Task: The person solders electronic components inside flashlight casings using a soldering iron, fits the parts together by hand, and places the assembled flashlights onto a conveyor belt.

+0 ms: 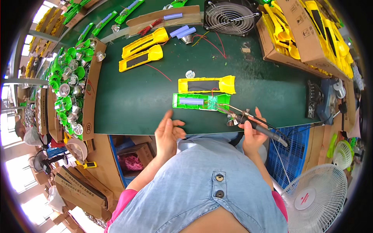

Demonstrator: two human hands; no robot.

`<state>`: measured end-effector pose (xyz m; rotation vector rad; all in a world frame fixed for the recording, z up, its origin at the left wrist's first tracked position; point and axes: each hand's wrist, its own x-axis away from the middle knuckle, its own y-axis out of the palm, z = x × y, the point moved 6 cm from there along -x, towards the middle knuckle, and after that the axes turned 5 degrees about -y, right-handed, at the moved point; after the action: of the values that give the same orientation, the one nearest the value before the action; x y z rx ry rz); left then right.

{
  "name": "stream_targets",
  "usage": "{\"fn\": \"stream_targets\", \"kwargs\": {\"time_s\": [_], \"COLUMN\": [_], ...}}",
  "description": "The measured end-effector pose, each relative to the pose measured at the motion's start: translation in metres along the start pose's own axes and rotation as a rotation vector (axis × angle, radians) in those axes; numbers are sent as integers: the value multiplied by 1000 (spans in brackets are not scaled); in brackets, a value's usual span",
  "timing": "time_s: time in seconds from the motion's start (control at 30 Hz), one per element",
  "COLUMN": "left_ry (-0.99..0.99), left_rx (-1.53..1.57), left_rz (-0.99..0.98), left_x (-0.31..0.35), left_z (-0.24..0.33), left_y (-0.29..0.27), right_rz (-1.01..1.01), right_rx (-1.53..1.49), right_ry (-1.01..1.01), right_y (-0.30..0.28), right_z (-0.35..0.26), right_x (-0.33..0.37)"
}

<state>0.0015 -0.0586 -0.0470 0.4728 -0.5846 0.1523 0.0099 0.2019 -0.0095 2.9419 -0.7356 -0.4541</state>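
My right hand (252, 134) grips a soldering iron (269, 133) by its dark handle, with a thin metal tube running along it. Its tip end points left toward a green flashlight housing half (176, 101). In that housing lie a purple battery cell (191, 101) and a small green circuit board (212, 102) with thin wires. A silver reflector (232, 121) is beside the housing's right end, near the iron. My left hand (167, 134) is open and holds nothing, just below the housing's left end. Directly behind is a yellow housing half (227, 84) with a black strip.
Two more yellow halves (140, 58), purple cells (182, 32) and a black fan (232, 17) are farther back. A carton of green parts and reflectors (99, 73) stands left; cartons of yellow parts (311, 58) stand right. A white fan (314, 198) is at lower right.
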Motion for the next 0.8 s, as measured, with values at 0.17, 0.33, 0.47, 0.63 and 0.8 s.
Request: {"fn": "stream_targets", "kwargs": {"time_s": [0.17, 0.33, 0.47, 0.63, 0.8], "left_ry": [725, 1460, 1394, 1327, 1398], "left_rx": [-630, -1263, -1233, -1357, -1376], "left_rz": [187, -82, -212, -219, -316], "left_x": [-12, 7, -4, 1, 3], "left_z": [60, 67, 58, 54, 51], "left_y": [13, 84, 96, 97, 103], "right_rz": [41, -59, -19, -66, -13], "right_rx": [-49, 30, 29, 57, -19], "right_ry": [86, -43, -41, -49, 27], "right_y": [1, 1, -2, -1, 1], "right_z": [8, 0, 1, 1, -1], "right_x": [1, -2, -1, 0, 0]}}
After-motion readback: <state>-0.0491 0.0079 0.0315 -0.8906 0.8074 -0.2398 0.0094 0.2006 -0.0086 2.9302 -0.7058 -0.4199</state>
